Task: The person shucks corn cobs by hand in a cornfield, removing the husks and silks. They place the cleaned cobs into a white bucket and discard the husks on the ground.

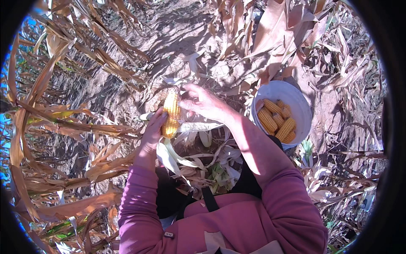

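My left hand (pixel 154 124) grips a yellow ear of corn (pixel 171 111) around its lower left side, the ear standing roughly lengthwise away from me. Pale husk leaves (pixel 168 155) hang peeled back from its base, and another husk strip (pixel 200 127) sticks out to the right. Just right of the ear's upper part is my right hand (pixel 201 103), fingers apart, thumb beside the kernels; whether it touches them is unclear. A white plastic bucket (pixel 303 111) holding several husked ears (pixel 285 128) stands right of my right forearm.
Dry corn stalks (pixel 92 127) lean in from the left. Broad dry leaves (pixel 269 28) lie at the upper right. Loose husks (pixel 222 174) are piled on the ground before my body, and bare soil (pixel 177 28) shows beyond my hands.
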Demonstrator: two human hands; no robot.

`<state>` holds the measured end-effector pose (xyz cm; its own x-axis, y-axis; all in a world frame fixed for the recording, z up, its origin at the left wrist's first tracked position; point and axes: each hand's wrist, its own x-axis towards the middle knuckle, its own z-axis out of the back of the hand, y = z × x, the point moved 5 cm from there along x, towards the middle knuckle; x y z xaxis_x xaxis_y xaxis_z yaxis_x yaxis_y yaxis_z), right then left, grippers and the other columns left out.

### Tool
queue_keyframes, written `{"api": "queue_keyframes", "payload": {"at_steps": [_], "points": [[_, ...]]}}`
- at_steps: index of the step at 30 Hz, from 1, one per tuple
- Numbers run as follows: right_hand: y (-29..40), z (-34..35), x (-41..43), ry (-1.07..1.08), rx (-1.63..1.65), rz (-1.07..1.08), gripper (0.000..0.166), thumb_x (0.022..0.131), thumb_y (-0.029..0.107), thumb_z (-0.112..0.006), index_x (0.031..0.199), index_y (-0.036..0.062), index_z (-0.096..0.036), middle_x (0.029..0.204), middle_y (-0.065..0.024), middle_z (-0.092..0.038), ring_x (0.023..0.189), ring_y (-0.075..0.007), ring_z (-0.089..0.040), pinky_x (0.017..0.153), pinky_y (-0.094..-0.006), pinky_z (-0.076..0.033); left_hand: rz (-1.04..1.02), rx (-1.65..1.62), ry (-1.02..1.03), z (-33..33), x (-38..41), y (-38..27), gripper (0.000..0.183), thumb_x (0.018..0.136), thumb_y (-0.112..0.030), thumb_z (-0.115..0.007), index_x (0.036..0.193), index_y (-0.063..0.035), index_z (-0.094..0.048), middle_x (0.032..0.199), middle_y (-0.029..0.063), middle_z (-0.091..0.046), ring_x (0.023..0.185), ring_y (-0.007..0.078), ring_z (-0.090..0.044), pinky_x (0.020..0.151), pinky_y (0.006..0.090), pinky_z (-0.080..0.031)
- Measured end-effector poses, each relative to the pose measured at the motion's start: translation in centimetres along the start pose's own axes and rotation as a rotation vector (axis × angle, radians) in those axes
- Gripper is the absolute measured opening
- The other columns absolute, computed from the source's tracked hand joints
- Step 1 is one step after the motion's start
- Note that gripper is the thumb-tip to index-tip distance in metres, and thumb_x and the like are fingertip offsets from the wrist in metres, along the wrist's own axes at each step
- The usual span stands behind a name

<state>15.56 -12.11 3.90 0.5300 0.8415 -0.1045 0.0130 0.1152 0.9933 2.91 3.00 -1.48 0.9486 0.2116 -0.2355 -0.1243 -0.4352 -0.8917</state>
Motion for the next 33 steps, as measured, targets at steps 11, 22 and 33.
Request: {"api": "queue_keyframes", "payload": {"at_steps": [11,22,33], "points": [[0.1,-0.9,0.1,0.006,-0.439,0.108,0.03,0.095,0.031,-0.055,0.093,0.0014,-0.057,0.069,-0.0091,-0.061,0.061,-0.0177,-0.06,0.059,-0.0336,-0.05,-0.051,0.068,0.051,-1.1,0.5,0.2,0.078,0.078,-0.031,-0.078,0.138,-0.0021,-0.037,0.121,0.0082,-0.055,0.112,0.0175,-0.053,0.098,0.0325,-0.042],[0.4,0.7,0.0,-0.052,-0.192,0.014,0.023,0.095,0.022,-0.055,0.099,0.0001,-0.06,0.078,-0.0058,-0.065,0.063,-0.0105,-0.065,0.056,-0.0252,-0.049,-0.195,0.204,0.078,-3.9,-0.1,-1.9,0.064,0.082,-0.003,-0.067,0.138,0.0015,-0.037,0.123,0.0086,-0.054,0.112,0.0155,-0.052,0.098,0.0295,-0.041],[-0.1,0.4,0.0,-0.034,-0.283,-0.006,0.022,0.091,0.018,-0.054,0.097,-0.0021,-0.06,0.077,-0.0085,-0.067,0.065,-0.0133,-0.068,0.061,-0.0287,-0.053,-0.245,0.281,0.013,-4.0,-0.4,-2.2,0.06,0.083,-0.003,-0.066,0.136,0.002,-0.038,0.121,0.0085,-0.054,0.109,0.0152,-0.053,0.098,0.0297,-0.04]]}}
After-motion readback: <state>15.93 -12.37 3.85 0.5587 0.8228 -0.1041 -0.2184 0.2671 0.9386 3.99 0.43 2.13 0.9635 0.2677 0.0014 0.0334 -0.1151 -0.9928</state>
